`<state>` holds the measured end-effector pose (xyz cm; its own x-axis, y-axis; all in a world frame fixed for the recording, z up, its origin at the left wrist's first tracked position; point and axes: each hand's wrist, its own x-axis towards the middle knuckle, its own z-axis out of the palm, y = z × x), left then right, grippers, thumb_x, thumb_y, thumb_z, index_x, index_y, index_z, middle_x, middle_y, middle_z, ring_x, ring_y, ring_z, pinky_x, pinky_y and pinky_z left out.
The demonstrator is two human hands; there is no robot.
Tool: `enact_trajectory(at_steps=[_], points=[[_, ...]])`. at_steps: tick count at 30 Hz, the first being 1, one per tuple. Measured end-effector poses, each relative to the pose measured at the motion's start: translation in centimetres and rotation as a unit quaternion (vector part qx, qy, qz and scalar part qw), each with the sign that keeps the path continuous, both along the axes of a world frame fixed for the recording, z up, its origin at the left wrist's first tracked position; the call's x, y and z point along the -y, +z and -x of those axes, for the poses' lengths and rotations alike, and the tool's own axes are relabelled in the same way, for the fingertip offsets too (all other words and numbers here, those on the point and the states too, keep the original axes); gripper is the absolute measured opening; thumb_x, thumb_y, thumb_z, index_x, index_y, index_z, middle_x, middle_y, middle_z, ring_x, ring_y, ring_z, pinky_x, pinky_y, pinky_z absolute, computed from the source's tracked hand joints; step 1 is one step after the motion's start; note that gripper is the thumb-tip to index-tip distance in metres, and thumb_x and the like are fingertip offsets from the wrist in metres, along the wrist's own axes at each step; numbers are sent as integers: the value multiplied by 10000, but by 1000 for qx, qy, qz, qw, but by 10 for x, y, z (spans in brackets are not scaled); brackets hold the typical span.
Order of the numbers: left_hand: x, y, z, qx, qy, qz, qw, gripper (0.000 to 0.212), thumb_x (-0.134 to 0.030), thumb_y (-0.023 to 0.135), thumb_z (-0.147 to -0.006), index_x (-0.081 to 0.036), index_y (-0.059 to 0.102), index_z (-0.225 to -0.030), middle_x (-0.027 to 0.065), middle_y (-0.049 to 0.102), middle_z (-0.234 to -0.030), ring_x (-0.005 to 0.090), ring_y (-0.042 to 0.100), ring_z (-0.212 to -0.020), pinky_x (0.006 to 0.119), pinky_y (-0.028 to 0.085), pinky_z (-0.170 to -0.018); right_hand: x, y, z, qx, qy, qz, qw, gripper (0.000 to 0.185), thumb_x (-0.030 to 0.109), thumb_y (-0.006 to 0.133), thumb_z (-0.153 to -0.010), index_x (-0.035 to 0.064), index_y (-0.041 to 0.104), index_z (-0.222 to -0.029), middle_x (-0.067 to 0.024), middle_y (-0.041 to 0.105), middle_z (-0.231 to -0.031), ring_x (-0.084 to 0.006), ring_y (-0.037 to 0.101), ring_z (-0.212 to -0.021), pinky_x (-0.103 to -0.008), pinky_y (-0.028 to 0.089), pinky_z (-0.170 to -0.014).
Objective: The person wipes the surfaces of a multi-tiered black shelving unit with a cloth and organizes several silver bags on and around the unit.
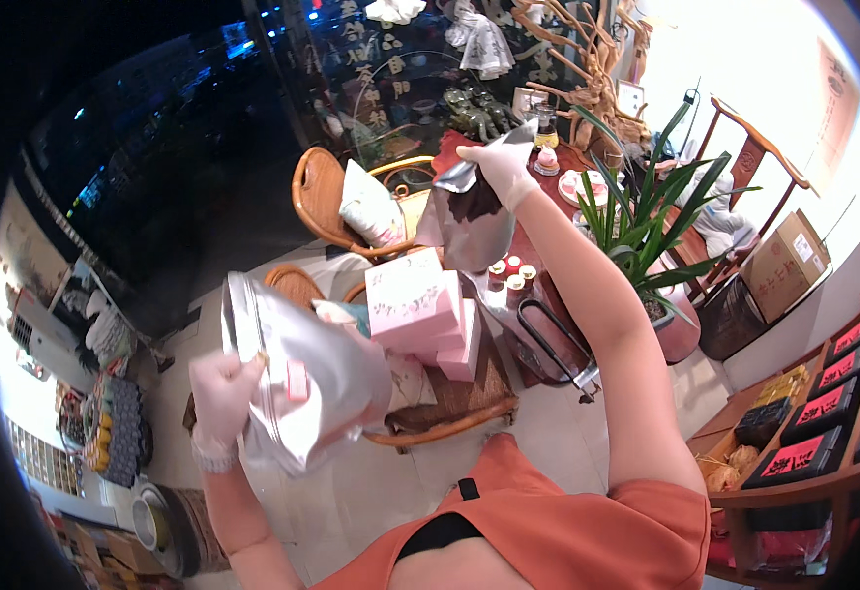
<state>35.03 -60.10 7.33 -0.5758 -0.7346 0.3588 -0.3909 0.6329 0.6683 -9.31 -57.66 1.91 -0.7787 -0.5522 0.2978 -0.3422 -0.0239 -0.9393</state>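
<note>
Both hands wear thin whitish gloves. My left hand grips the edge of a large silver foil zip bag, near its zip strip. A small red-edged white label sticks to this bag. Farther forward, my right hand pinches the top of a second silver foil bag, which hangs over the edge of a dark red table. A dark patch shows below its folded top; I cannot tell whether it is contents or a reflection. Between the bags, pink flower-printed boxes stand stacked on a rattan chair.
Small round-topped items and a black-handled metal tool lie on the table. A potted plant stands at the right, beyond a wooden shelf of black boxes. Another rattan chair is at the back.
</note>
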Motion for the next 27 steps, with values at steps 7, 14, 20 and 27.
enact_trajectory(at_steps=[7,14,20,27], points=[[130,31,225,40,-126,122,984,326,-185,614,-774,61,525,-580,86,392,-442,95,355,-425,300,305,-423,77,-48,195,-238,-57,-302,921,356,379,576,-750,47,692,-806,-134,669,-866,-278,634,-895,-329,471,-829],[250,-52,426,260,-143,260,919,373,-354,514,-791,-27,667,-698,186,624,-729,349,613,-709,441,475,-671,121,-74,243,-141,-65,-379,912,1024,127,631,-636,-23,-41,-1394,-210,271,-1396,-260,307,-1296,-278,268,-1049],[274,-146,561,280,-186,188,923,404,-396,519,-779,-27,678,-732,193,632,-780,348,616,-771,421,487,-736,132,-98,283,-78,9,-491,868,823,216,698,-601,-104,328,-1263,-255,596,-1052,-332,600,-962,-337,468,-839],[299,-217,611,231,-262,-35,936,589,-552,391,-858,-35,668,-807,140,654,-826,286,608,-863,356,432,-830,105,-155,324,-72,-43,-404,911,525,496,582,-761,-7,648,-897,-183,648,-860,-285,623,-808,-344,460,-750]])
